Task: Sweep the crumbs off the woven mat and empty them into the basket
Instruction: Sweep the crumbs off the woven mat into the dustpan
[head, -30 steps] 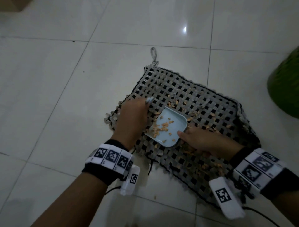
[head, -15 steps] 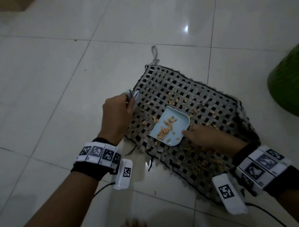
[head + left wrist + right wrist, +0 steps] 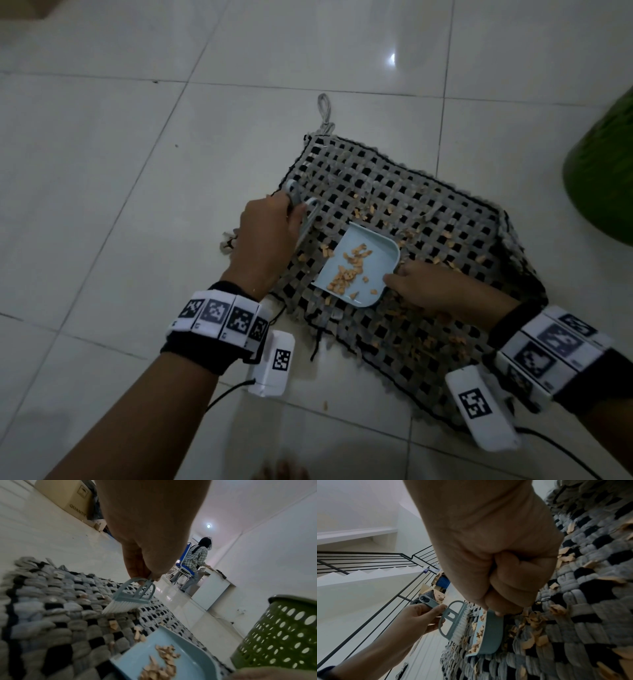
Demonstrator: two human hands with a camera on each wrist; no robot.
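A grey-and-black woven mat (image 3: 411, 192) lies on the tiled floor, strewn with tan crumbs (image 3: 421, 342). My left hand (image 3: 291, 219) grips the handle of a small blue brush (image 3: 132, 599) over the mat's left part, with the white bristles pointing down at the weave a little left of the pan. My right hand (image 3: 397, 277) is curled round the rear of a light blue dustpan (image 3: 356, 263) that rests on the mat and holds a pile of crumbs (image 3: 161, 662). The green perforated basket (image 3: 281, 631) stands to the right of the mat.
White floor tiles (image 3: 137, 171) surround the mat. Wrist-camera cables (image 3: 226, 394) trail on the floor near me. In the left wrist view, a person (image 3: 195, 561) sits on a blue chair in the background and a cardboard box (image 3: 68, 497) stands by the wall.
My left hand drew the brush back from the dustpan's mouth toward the mat's left edge, then came slightly right again. The dustpan and right hand have hardly moved.
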